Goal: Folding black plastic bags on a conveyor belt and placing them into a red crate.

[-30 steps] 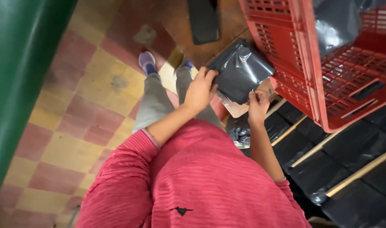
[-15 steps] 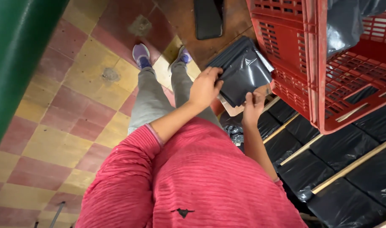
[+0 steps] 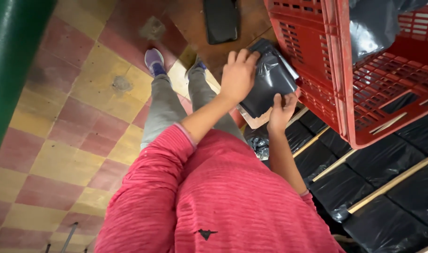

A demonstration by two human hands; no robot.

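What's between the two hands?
A black plastic bag, gripped by the left hand on top and the right hand below, in the head view.

a ribbed red sweater with a small black mark, sleeves pushed up, grey trousers, purple shoes.

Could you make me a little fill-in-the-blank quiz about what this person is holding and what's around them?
1. Both the left hand and the right hand grip a dark plastic ____.
2. The crate just beside the package is coloured ____.
3. The floor tiles form a red and ____ checkered pattern.

Missing words: package; red; yellow
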